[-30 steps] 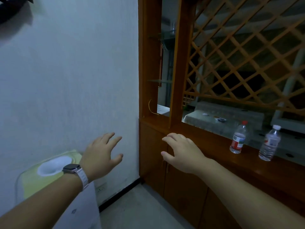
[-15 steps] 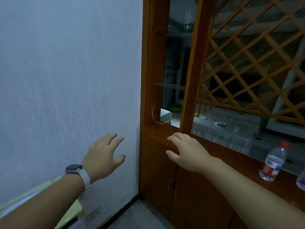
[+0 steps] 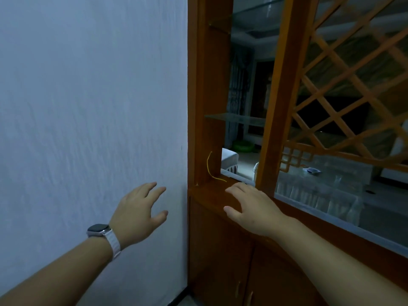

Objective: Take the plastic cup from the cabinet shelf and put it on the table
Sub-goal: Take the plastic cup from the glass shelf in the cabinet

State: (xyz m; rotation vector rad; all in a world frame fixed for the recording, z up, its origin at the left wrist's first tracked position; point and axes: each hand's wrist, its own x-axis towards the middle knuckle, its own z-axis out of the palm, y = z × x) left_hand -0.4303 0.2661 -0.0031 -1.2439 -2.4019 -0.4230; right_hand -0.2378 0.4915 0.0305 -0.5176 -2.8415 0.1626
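Both hands are held out in front, palms down, and both are empty. The left hand (image 3: pixel 138 214) has its fingers spread loose in front of the pale wall (image 3: pixel 88 107), and a watch (image 3: pixel 103 234) with a white band sits on its wrist. The right hand (image 3: pixel 251 209) is spread wide too, holding nothing — it hovers over the near edge of the wooden ledge (image 3: pixel 209 193) of the brown cabinet (image 3: pixel 220 250), and it is hard to tell if it touches the wood. A thin yellow wire (image 3: pixel 209 167) curls up from the ledge just past the fingertips. Under the ledge are cabinet doors with small handles (image 3: pixel 238 289). Above the ledge, between two upright wooden posts, is a narrow open space with glass shelves. The lower glass shelf (image 3: pixel 234 118) has nothing on it that can be seen. The upper glass shelf (image 3: pixel 249 14), far up near the top edge, holds something clear (image 3: pixel 267 8) that may be the plastic cup, but it is cut off and blurry, so it cannot be told for sure. To the right is a wooden criss-cross screen (image 3: pixel 353 74). Through it and through the shelf gap a dim room shows, with a pale covered sofa (image 3: pixel 320 186) and a green round thing (image 3: pixel 244 146) on the far floor — both well apart from the hands.
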